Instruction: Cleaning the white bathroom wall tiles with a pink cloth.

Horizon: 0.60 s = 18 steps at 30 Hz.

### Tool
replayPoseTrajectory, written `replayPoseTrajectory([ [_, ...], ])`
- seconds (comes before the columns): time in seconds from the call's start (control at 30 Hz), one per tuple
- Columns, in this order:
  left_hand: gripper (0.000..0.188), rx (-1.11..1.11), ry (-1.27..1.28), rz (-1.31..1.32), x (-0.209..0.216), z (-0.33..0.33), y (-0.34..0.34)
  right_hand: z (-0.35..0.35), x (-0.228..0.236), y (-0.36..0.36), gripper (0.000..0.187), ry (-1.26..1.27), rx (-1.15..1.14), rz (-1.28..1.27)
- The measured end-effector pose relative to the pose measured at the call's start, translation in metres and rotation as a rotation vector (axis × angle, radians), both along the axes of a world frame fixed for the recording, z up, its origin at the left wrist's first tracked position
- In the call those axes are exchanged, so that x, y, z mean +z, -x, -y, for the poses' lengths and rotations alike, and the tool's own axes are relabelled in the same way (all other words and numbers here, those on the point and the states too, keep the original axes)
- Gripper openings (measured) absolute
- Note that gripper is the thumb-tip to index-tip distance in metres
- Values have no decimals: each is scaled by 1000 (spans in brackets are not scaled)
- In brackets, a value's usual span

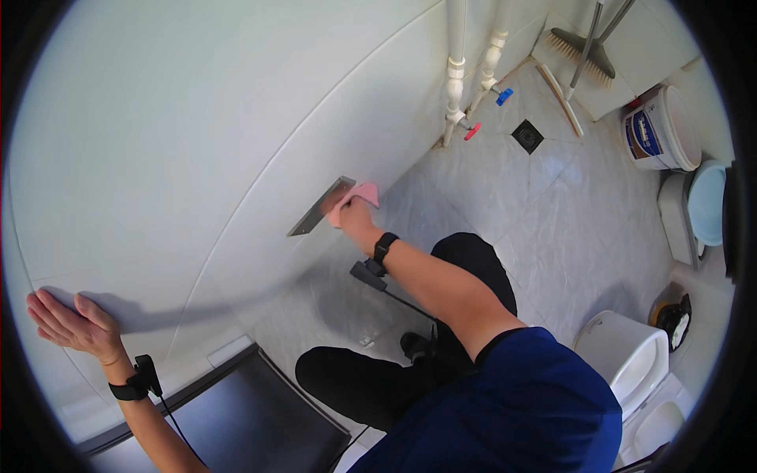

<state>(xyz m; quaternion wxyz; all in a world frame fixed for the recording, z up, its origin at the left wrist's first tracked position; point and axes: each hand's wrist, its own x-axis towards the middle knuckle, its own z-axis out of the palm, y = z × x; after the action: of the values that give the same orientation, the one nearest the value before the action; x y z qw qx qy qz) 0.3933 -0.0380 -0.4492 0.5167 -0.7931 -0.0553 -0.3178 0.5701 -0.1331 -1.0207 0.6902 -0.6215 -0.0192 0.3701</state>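
A pink cloth is bunched in my right hand, whose fingers are closed round it. That hand is at the low part of the white wall, beside a flat rectangular metal plate set on the wall. The cloth meets the plate's right-hand side. Over at the far left, my left hand lies against the wall with its fingers stretched out and holds nothing. Each wrist wears a black strap with a small device and a cable.
White pipes carry a red valve handle and a blue one. Beyond are a floor drain, a broom and a squeegee. A bucket, a light-blue basin and a toilet line the right; a dark-topped piece stands lower left.
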Motion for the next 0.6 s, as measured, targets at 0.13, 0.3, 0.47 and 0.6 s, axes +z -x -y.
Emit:
replayPoseTrajectory([
  [0.13, 54, -27, 0, -11, -1, -3, -6, -21, -38, 58, 19, -151, -69, -94],
  [0.3, 52, 38, -41, -13, 1, 4, 19, -7, -16, 52, 15, 40, 196, -71],
  [0.47, 52, -5, -41, 1, 1, -8, 1, -6, -67, -110, 28, -75, -100, -496],
  [0.6, 54, 108, -63, -25, 5, -7, 41, 28, -21, -191, 31, -252, -161, -530],
])
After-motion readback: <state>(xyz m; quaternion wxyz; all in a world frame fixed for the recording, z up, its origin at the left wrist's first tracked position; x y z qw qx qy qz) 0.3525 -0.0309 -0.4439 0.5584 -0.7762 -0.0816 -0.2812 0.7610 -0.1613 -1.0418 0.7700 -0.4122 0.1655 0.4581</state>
